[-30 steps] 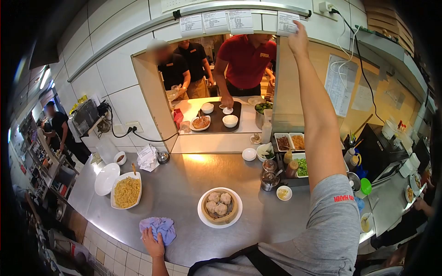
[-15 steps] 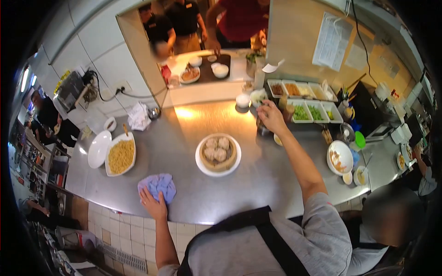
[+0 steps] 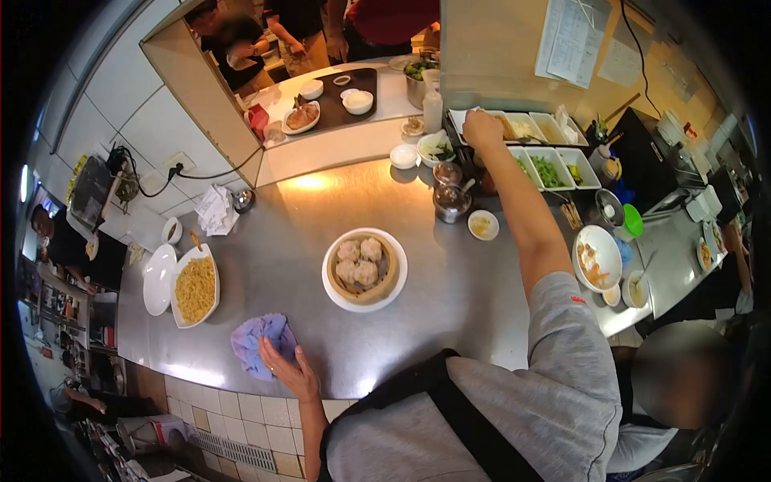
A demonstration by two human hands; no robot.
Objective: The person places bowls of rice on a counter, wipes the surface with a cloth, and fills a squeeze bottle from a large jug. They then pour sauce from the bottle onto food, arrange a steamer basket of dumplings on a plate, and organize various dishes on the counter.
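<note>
At the counter's front edge, my left hand lies with stretched fingers on the right side of a crumpled purple cloth. My right hand reaches over the back-left white tray of a row of toppings; its fingers are bent downward and closed, and their tips are hidden. Mid-counter, a round bamboo steamer with several dumplings sits on a white plate. Below my right hand stand a metal pot and a small bowl with greens.
Fried noodles fill a white dish at left, beside a white plate. Trays of chopped greens stand at right, near a used bowl. A dark tray lies in the serving hatch. Another person stands close at right.
My right hand has moved from beside the small bowl to the back-left topping tray. My left hand has shifted toward the cloth's right side. The whole view has turned slightly.
</note>
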